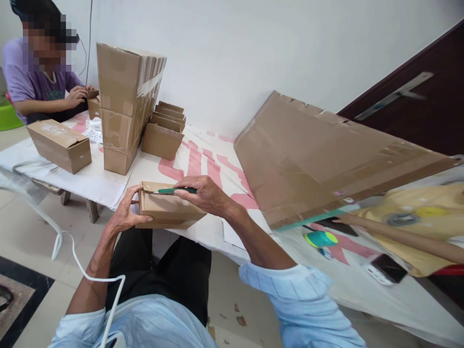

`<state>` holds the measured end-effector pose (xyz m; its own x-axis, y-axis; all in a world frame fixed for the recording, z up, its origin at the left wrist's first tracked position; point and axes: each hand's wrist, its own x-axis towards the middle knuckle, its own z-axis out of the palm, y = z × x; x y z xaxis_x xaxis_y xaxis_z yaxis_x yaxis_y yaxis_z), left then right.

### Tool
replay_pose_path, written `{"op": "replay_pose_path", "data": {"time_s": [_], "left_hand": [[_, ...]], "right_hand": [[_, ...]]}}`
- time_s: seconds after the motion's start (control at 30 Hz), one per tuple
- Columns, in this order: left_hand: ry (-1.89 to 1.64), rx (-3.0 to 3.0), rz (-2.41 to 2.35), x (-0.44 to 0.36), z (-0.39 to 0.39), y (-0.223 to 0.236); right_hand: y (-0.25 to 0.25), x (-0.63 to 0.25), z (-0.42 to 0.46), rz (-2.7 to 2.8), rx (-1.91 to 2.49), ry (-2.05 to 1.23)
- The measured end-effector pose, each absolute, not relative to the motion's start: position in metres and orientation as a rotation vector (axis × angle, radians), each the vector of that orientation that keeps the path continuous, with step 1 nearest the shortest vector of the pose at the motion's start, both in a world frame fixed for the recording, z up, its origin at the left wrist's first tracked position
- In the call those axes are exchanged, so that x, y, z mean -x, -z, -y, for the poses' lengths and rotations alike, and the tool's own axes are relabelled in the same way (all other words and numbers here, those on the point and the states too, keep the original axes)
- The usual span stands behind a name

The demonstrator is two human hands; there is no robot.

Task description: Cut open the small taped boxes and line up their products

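In front of me, at the near edge of the table, lies a small closed cardboard box. My left hand grips its left end, the thumb along the near side and the fingers around the far corner. My right hand is closed around a green-handled knife. Its thin metal blade points left and lies along the top of the box, close to the left end. Whether the blade has gone into the cardboard or tape, I cannot tell.
Tall stacked cartons stand ahead, beside several open boxes. Another box lies left. A large cardboard sheet leans on the right. A person handles a box at far left; another's arm reaches in from the right.
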<state>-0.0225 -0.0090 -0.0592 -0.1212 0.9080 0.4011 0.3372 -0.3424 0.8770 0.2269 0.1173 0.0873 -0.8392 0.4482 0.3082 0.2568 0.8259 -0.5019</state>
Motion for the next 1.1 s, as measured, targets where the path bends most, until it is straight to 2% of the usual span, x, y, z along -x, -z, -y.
{"op": "replay_pose_path", "data": {"time_s": [0.7,1.1], "left_hand": [[-1.489,-1.643,-1.382,0.022,0.009,0.058],[-1.482,-1.633,-1.37,0.023,0.008,0.061]], "right_hand": [[-0.086,-0.226,-0.111,2.541,0.516,-0.596],[-0.084,-0.212,-0.114,2.735,0.51,-0.258]]}}
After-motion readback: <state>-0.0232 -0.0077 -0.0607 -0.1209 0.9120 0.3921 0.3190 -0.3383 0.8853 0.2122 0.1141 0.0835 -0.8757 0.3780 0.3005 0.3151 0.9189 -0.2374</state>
